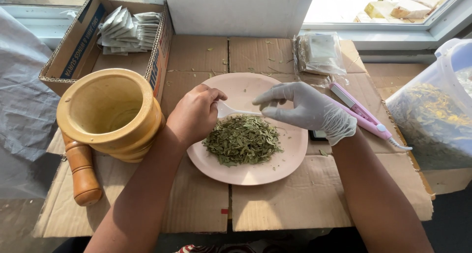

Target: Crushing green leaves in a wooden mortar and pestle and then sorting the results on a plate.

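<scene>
White plastic spoon over pink plate, just above heap of dried green leaves at plate centre. Left hand bare, fingers curled tight round spoon handle. Right hand gloved, fingertips pinched together at spoon bowl. Risk: light flakes likely to spill off spoon or plate edge onto cardboard if spoon tips. 1 wooden mortar and pestle left; pink sealer right; window behind.

a white plastic spoon lies level above a heap of dried green leaves on a pink plate.
</scene>
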